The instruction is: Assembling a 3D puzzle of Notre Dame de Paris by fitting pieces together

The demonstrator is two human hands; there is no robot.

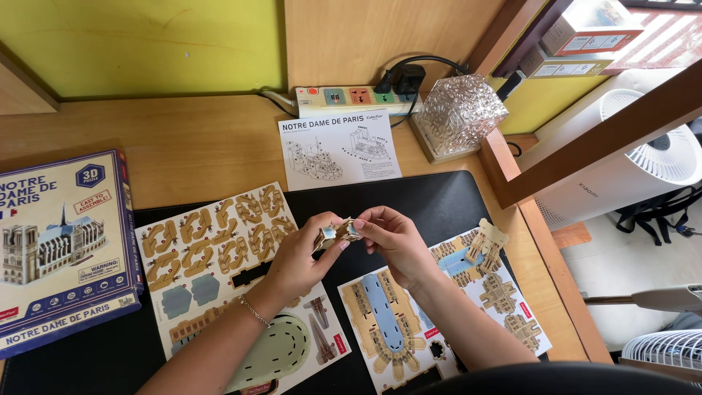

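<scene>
My left hand (301, 252) and my right hand (395, 238) meet above a black desk mat (431, 201), both pinching a small tan and blue puzzle piece (338, 232) between their fingertips. Under my left forearm lies a punch-out sheet (219, 249) of tan and pale green foam parts. Below my right wrist a second sheet (384, 314) carries a long blue strip and tan parts. A third sheet (504, 292) with a small folded cardboard assembly (488, 240) on it lies to the right.
A puzzle box (62, 249) rests at the left on the wooden desk (205, 139). A folded instruction leaflet (338, 148), a power strip (347, 99) and a textured glass cube lamp (461, 113) stand at the back. A white fan (621, 161) is beyond the desk's right edge.
</scene>
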